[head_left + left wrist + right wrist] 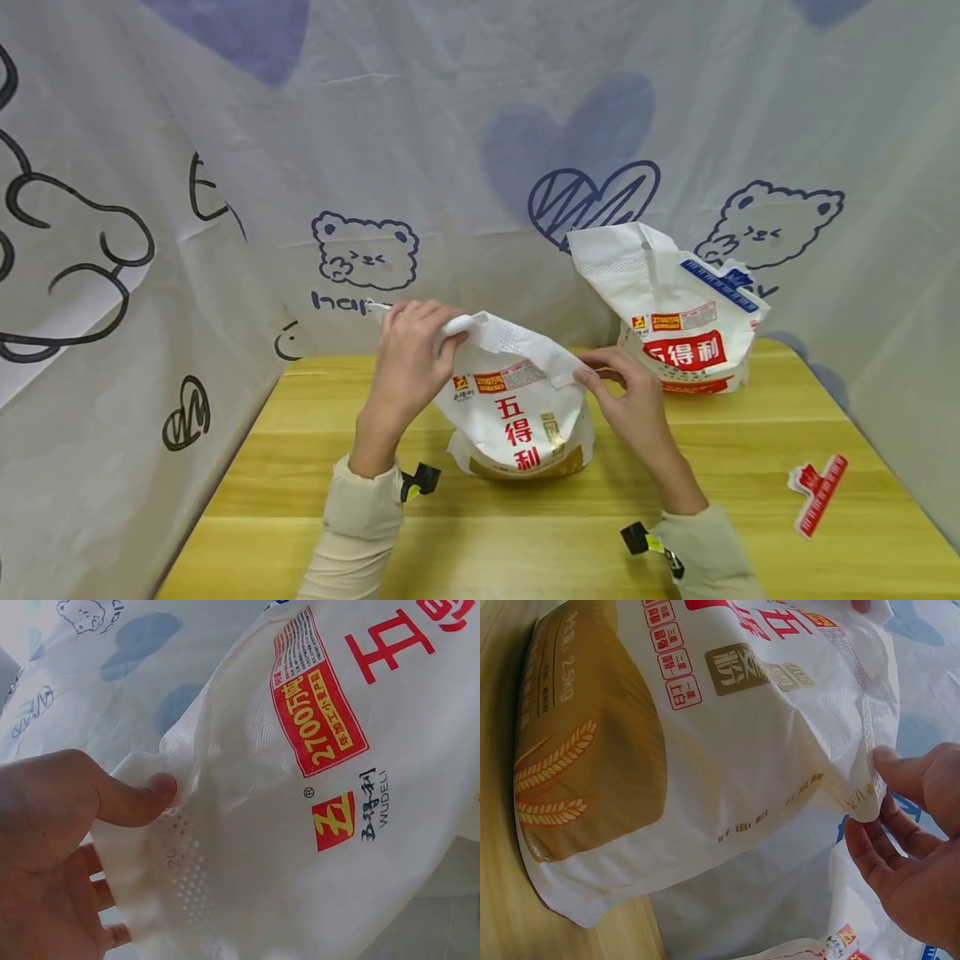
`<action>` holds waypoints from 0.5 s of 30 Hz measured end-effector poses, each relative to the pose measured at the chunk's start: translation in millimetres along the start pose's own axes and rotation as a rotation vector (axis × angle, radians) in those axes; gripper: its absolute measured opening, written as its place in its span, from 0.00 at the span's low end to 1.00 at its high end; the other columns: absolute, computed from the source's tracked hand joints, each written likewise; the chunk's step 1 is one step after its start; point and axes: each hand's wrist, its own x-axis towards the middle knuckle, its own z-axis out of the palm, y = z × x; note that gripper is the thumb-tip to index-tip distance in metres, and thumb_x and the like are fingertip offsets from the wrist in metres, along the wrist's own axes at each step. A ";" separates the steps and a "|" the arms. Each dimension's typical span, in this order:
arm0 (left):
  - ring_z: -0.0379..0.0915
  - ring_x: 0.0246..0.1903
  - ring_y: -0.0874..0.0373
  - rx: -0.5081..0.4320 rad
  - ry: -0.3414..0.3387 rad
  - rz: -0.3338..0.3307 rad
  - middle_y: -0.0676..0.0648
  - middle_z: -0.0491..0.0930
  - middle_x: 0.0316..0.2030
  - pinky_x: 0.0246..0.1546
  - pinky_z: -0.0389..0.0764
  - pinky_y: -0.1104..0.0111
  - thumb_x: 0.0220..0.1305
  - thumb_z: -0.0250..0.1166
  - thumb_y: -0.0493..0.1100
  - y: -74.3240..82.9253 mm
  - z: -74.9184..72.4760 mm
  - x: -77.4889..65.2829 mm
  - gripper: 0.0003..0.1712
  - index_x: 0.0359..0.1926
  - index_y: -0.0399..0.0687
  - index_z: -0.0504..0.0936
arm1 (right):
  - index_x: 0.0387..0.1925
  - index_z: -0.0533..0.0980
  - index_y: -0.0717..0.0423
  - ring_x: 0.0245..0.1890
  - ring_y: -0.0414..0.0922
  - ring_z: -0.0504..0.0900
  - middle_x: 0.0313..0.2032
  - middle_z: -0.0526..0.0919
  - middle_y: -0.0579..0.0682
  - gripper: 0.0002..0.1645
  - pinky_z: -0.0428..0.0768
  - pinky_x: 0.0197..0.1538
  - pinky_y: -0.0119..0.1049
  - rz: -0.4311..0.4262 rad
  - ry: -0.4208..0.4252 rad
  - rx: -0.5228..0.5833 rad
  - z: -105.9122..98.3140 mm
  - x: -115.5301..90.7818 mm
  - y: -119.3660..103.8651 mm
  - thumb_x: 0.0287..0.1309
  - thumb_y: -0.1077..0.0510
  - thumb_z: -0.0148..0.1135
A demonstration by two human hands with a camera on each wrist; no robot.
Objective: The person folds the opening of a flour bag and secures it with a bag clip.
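Observation:
A white flour bag [480, 400] with red lettering and a gold base stands on the wooden table between the two hands. At the bag's upper left, the left hand [414, 354] grips the top edge, its thumb on the printed side in the left wrist view, where the flour bag [247, 795] fills much of the picture. The right hand [628, 400] pinches the top right corner. In the right wrist view, thumb and fingers of the right hand [915, 832] hold that corner of the flour bag [727, 750]. The top edge looks partly folded over.
Behind and to the right stands a second flour bag [682, 317], its folded top held by a blue sealing clip [720, 285]. A red and white sealing clip [819, 495] lies on the table [525, 550] at the right. A patterned cloth [450, 167] hangs behind.

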 end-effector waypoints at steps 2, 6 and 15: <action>0.79 0.44 0.48 -0.002 0.017 0.006 0.46 0.87 0.40 0.64 0.65 0.47 0.60 0.73 0.35 -0.6 1.1 -0.2 0.07 0.40 0.44 0.88 | 0.46 0.85 0.60 0.44 0.45 0.83 0.43 0.85 0.51 0.12 0.81 0.50 0.27 -0.004 0.012 -0.003 1.0 0.5 0.3 0.60 0.66 0.71; 0.78 0.39 0.49 -0.018 0.073 0.027 0.47 0.86 0.35 0.60 0.68 0.48 0.59 0.74 0.34 -1.0 4.3 -1.0 0.05 0.36 0.43 0.88 | 0.43 0.85 0.60 0.41 0.47 0.84 0.41 0.85 0.52 0.11 0.80 0.48 0.25 -0.016 0.039 -0.003 1.7 0.7 0.8 0.58 0.68 0.71; 0.77 0.37 0.50 -0.047 0.205 0.089 0.46 0.85 0.33 0.59 0.68 0.49 0.54 0.74 0.27 -1.1 11.9 -6.5 0.09 0.35 0.41 0.87 | 0.40 0.86 0.59 0.41 0.46 0.85 0.39 0.87 0.49 0.07 0.77 0.50 0.21 -0.037 0.060 -0.034 1.6 2.2 3.6 0.61 0.69 0.68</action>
